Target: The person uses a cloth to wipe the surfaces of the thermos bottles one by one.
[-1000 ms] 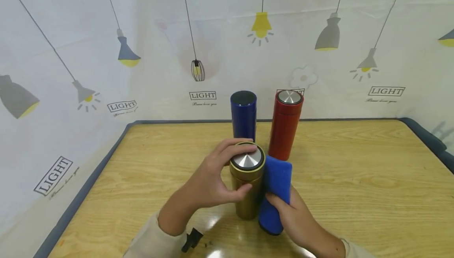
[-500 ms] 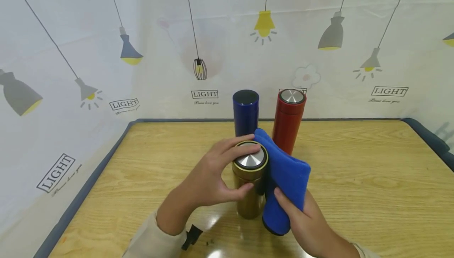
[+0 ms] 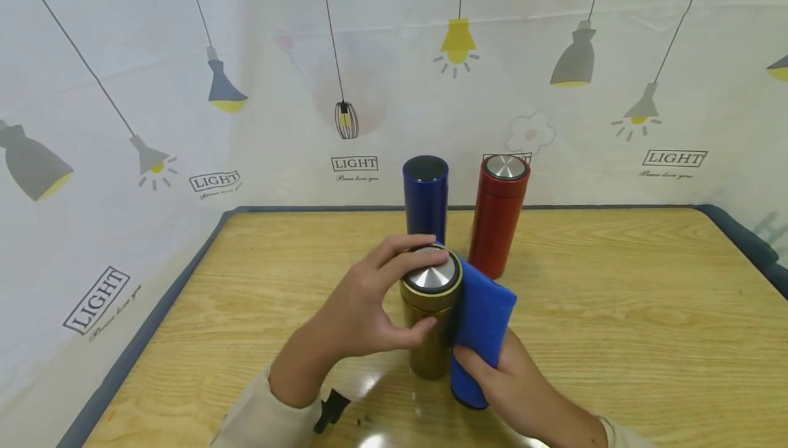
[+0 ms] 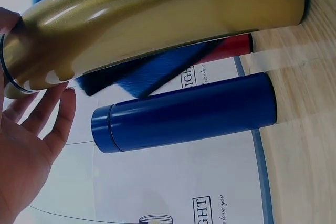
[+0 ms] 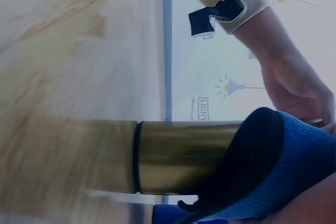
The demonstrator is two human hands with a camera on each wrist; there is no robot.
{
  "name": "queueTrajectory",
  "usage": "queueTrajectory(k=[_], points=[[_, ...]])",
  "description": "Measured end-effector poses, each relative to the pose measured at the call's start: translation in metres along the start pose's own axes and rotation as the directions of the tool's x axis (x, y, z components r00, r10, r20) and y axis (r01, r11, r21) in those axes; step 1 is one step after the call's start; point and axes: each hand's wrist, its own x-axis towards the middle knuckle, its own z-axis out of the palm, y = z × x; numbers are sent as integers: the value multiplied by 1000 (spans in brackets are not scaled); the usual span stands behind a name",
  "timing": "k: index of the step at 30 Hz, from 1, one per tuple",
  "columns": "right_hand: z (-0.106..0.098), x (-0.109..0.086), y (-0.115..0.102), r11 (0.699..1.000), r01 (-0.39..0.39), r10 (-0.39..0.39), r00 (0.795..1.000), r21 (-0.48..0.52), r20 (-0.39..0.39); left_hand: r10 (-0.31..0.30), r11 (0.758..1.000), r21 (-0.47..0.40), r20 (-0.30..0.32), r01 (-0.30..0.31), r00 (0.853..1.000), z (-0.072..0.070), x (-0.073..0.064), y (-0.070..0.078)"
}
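Observation:
A gold thermos flask (image 3: 429,356) with a shiny silver lid top stands upright on the table. My left hand (image 3: 369,308) grips its upper end, fingers over the lid and thumb on the near side. In my right hand (image 3: 520,386) is a folded blue cloth (image 3: 486,314), pinched under the thumb and lying along the flask's right side. The right wrist view shows the cloth's dark underside (image 5: 252,156) against the gold body; most of the right fingers are hidden behind the cloth. Behind stand a blue thermos flask (image 3: 425,202) and a red thermos flask (image 3: 497,226), both upright.
The wooden table (image 3: 615,311) ends in a dark blue edge at the back and sides. A white backdrop (image 3: 394,58) printed with hanging lamps rises behind it. A small black clip-like piece (image 3: 332,408) sits at the left sleeve cuff.
The cloth swung up and out to the right with my right hand, then came back left and down along the gold flask. My left hand keeps its grip; the flasks stay in place.

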Motion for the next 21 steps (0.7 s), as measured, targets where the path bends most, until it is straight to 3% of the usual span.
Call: queueTrajectory(k=[6, 12, 16, 21], points=[[-1, 6, 8, 997, -60, 62, 997, -53, 36, -23, 1000, 16, 10, 23, 1000, -1, 0, 1], [4, 7, 9, 990, -137, 138, 990, 34, -15, -36, 999, 18, 9, 36, 999, 0, -1, 2], [6, 4, 2, 991, -110, 116, 991, 75, -72, -34, 999, -27, 10, 34, 999, 3, -1, 1], [3, -2, -8, 996, -83, 86, 987, 26, -139, -63, 997, -50, 18, 64, 998, 6, -2, 2]])
